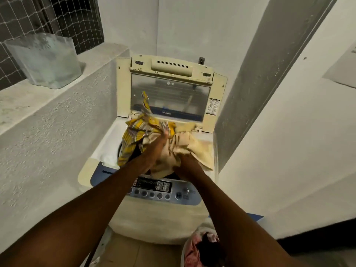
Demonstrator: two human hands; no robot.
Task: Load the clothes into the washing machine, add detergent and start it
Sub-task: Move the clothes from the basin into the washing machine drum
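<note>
A cream top-loading washing machine [159,214] stands in front of me with its lid [123,89] raised against the wall. A bundle of clothes sits over the drum opening: a yellow checked garment [133,135] on the left and a beige cloth [200,151] on the right. My left hand [158,149] grips the bundle near its middle, where the two fabrics meet. My right hand [186,166] is closed on the beige cloth near the front of the opening. The drum itself is mostly hidden under the clothes. The control panel [159,189] lies under my forearms.
A clear plastic container [46,60] stands on the concrete ledge [38,105] at the left. A laundry basket [202,247] with pink and dark clothes sits on the floor at the lower right. Walls close in on both sides of the machine.
</note>
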